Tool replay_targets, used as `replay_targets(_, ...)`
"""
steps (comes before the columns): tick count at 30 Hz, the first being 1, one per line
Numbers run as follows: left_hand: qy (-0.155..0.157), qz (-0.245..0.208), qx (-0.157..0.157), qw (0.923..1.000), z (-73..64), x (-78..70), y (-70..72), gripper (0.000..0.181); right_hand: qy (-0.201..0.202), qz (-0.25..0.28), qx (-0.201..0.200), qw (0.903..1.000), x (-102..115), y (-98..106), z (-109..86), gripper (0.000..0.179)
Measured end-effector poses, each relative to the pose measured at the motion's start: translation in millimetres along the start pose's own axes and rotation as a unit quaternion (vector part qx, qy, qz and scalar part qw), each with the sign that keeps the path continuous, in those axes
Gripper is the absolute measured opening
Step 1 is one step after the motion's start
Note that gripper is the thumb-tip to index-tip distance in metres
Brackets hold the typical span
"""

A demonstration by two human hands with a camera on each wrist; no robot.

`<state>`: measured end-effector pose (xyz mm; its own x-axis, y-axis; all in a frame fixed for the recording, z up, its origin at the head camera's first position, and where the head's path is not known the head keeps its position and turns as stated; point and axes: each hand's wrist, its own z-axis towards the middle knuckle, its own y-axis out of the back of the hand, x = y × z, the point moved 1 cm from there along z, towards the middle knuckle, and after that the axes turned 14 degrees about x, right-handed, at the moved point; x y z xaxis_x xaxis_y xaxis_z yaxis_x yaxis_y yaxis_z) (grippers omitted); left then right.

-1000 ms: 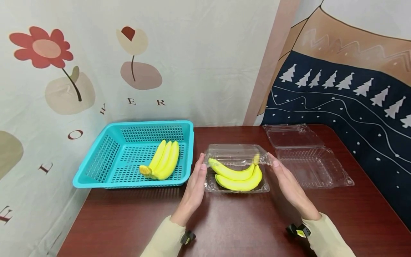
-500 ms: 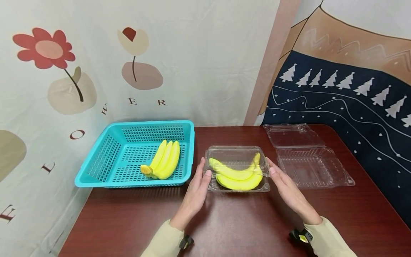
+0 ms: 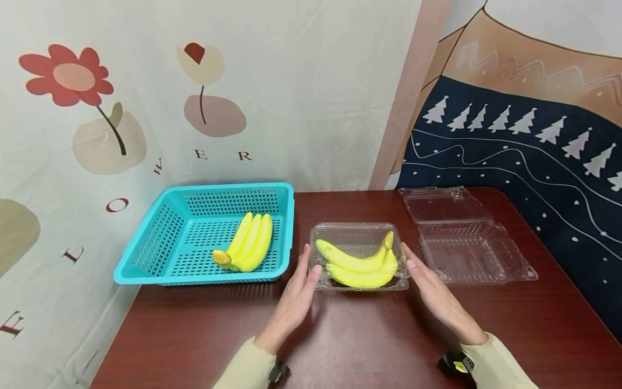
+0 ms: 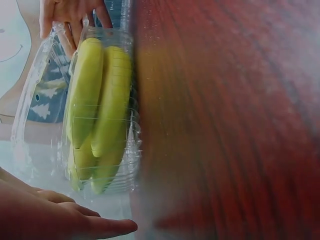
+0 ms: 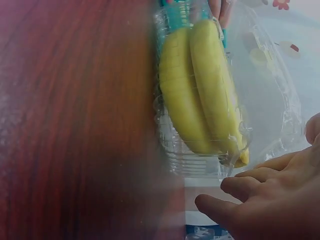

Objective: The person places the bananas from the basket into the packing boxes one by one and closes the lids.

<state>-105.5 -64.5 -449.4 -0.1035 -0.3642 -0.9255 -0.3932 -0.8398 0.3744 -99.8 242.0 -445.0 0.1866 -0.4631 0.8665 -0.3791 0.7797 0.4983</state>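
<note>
Transparent plastic forms the box (image 3: 320,284) on the worktop (image 3: 359,335), with yellow bananas (image 3: 360,279) inside and its lid (image 3: 352,233) tilted partly up; left hand (image 3: 296,297) and right hand (image 3: 439,296), nearly straight-fingered, flank the lid. Left of the box, a turquoise basket (image 3: 194,280) holds another banana bunch (image 3: 252,246).

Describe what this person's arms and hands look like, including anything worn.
The left hand and right hand are bare. The left sleeve and right sleeve are pale cream. The left wrist device and right wrist device are black, the right one with a yellow patch.
</note>
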Motion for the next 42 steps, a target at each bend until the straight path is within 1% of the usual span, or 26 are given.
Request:
replay_targets(9, 0.002, 0.014, 0.023, 0.9996, -2.2, 5.9, -0.5, 0.071, -0.023, -0.009, 0.008, 0.9997, -4, -2, -1.5, 0.059)
replay_targets(12, 0.007, 0.018, 0.033, 0.9993, -2.9, 7.3, 0.1, 0.072, -0.029, -0.01, 0.01, 0.9995, -5, -2, -2.1, 0.059)
replay_targets(16, 0.016, 0.017, 0.043, 0.9988, -4.5, 8.5, 0.7, 0.073, -0.031, -0.013, 0.014, 0.9993, -8, -3, -1.8, 0.059)
replay_targets(23, 0.016, 0.027, 0.053, 0.9981, -4.0, 9.3, 3.1, 0.071, -0.028, -0.019, 0.015, 0.9993, -12, -3, -1.3, 0.06)
replay_targets(33, 0.008, 0.05, 0.052, 0.9974, 0.8, 12.0, 6.2, 0.063, -0.04, -0.042, 0.017, 0.9981, -11, -2, -0.6, 0.063)
replay_targets(39, -0.01, 0.075, 0.034, 0.9966, 2.0, 12.6, 6.3, 0.062, -0.05, -0.052, 0.015, 0.9973, -11, -3, -0.7, 0.063)
replay_targets(42, -0.008, 0.08, 0.021, 0.9965, 2.4, 12.2, 6.1, 0.063, -0.049, -0.05, 0.013, 0.9975, -12, -4, -0.6, 0.063)
